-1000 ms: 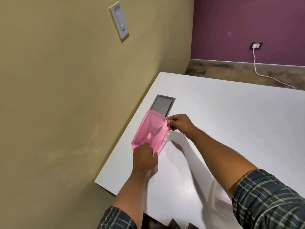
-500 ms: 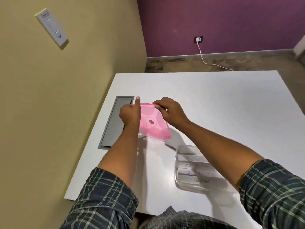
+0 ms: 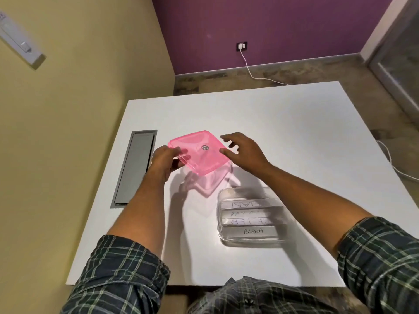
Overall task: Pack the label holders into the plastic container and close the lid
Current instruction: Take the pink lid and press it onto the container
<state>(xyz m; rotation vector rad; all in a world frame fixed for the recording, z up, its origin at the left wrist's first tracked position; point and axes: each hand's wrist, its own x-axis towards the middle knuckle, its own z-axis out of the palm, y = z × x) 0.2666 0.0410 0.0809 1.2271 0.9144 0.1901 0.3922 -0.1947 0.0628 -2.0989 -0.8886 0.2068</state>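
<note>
While left hand (image 3: 166, 160) grips pink lid (image 3: 199, 152), right hand (image 3: 243, 152) spread loose, white table (image 3: 294, 132), purple wall (image 3: 272, 23).

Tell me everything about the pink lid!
The pink lid is see-through plastic, roughly square with rounded corners and a raised rim. A small round grey emblem sits near its middle. It is held tilted above the white table, casting a pinkish shadow below. The left hand grips its left edge; the right hand, fingers spread, is at its right edge. It is not on the clear container yet.
</note>
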